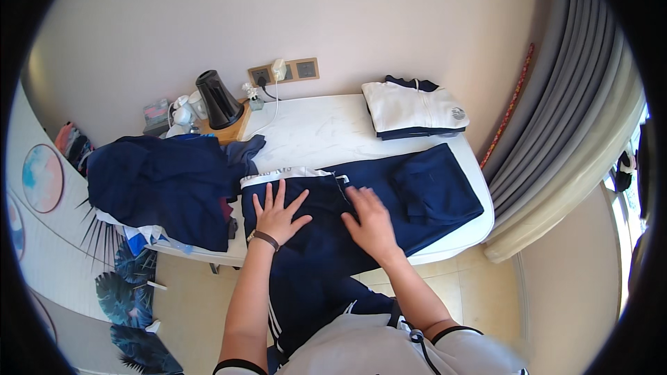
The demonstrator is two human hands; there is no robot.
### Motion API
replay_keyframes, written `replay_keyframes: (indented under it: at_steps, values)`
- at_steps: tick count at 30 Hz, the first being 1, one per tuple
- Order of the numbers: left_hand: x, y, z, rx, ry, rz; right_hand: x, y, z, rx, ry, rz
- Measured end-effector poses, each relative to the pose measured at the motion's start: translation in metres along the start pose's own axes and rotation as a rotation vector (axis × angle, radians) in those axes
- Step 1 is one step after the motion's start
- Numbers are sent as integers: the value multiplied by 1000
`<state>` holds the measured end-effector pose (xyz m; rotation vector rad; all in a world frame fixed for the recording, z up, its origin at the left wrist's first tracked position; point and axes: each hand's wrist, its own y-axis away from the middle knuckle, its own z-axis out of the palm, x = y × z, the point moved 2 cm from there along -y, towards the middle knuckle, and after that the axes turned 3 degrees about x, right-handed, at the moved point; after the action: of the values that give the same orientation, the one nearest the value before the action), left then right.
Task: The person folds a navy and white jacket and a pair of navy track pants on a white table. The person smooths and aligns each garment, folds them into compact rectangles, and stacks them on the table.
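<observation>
A navy garment (pixel 323 239) lies across the white table before me, its near part hanging at the front edge. Along its top left runs a white band (pixel 286 173) that bears writing. My left hand (pixel 279 219), with a brown strap on the wrist, presses flat on the cloth just below that band, fingers spread. To its right my right hand (pixel 371 224) is over the same cloth, fingers slightly apart and a little blurred; whether it touches is hard to tell. Further right, a bunched navy part (pixel 435 192) rests on top of the spread cloth.
A heap of navy clothes (pixel 161 187) covers the table's left end. Behind it stand a black kettle (pixel 220 101) on a wooden tray (pixel 232 135) and a small flower vase (pixel 254 98). Folded white and navy clothes (pixel 417 107) lie back right on the table (pixel 318 125), near grey curtains (pixel 557 99).
</observation>
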<state>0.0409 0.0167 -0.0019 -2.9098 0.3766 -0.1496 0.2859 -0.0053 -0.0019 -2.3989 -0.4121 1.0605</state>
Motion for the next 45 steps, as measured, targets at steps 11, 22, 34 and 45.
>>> replay_keyframes:
  at_steps: [11, 22, 34, 45]
  values:
    - [123, -3, 11, 98, 112, 92, 108, 5, -59, 95, 762, 149]
    - [120, -2, 12, 134, 157, 68, 37, 4, 14, -48, 749, 40]
    - [140, -8, 26, 180, 162, 138, 52, -3, -13, -155, 47, 179]
    - [172, -30, 39, 140, 255, 223, 224, 8, -190, 33, 7, 649]
